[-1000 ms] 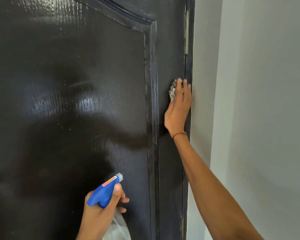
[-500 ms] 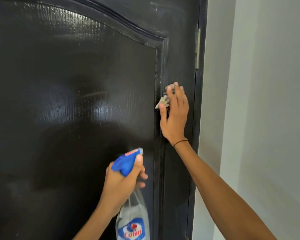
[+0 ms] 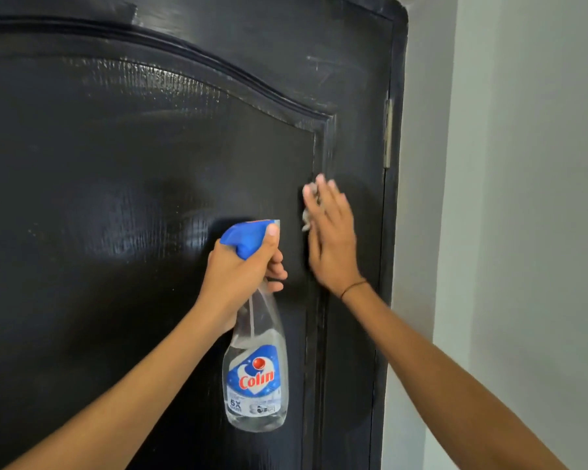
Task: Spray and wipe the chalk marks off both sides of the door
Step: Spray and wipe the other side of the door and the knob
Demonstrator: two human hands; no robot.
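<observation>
A glossy black door [image 3: 116, 205] with an arched raised panel fills most of the view. Faint pale chalk smears [image 3: 323, 74] show near its top right corner. My left hand [image 3: 241, 266] grips the neck of a clear spray bottle [image 3: 257, 378] with a blue trigger head and a blue "Colin" label, held upright close to the door. My right hand [image 3: 331, 242] presses a small pale cloth [image 3: 309, 206] flat against the panel's right moulding, fingers straight. Only the cloth's edge shows past the fingers.
A brass hinge [image 3: 388, 134] sits on the door's right edge, set in the black frame [image 3: 396, 232]. A pale grey wall [image 3: 523, 232] runs along the right side, close to my right arm.
My right hand and the cloth slid left from the hinge-side stile onto the panel moulding. My left hand raised the bottle up and to the right, next to my right hand. The view tilted upward.
</observation>
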